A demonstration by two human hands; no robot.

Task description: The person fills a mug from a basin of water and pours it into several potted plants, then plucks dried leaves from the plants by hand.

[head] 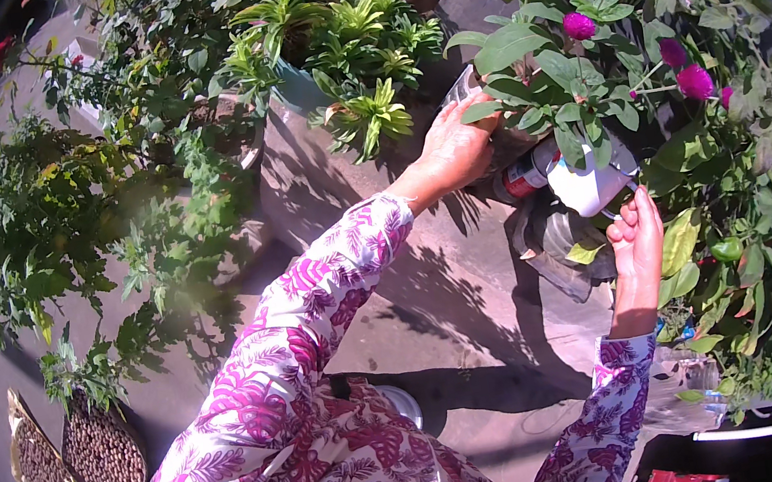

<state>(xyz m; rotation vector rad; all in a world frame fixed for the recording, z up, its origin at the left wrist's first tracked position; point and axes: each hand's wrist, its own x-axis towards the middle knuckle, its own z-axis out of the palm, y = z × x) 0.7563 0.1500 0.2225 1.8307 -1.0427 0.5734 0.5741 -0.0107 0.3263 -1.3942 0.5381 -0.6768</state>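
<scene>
My right hand (633, 236) grips the handle of a white mug (585, 180), which is tilted among the leaves of a plant with magenta globe flowers (578, 27). A can with a red and white label (523, 176) lies against the mug's left side. My left hand (455, 150) reaches in at the base of the same plant. Leaves cover its fingertips, so whether it grips anything is hidden. Just beyond it shows a grey ridged piece (462, 86). Below the mug, a dark curved pot piece (564, 245) has a yellow leaf on it.
Potted bright green plants (351, 46) stand ahead, and leafy bushes (57, 220) fill the left. Pepper plants (728, 250) crowd the right. Sacks of small brown balls (101, 451) stand at lower left. A red object (682, 480) lies at the lower right.
</scene>
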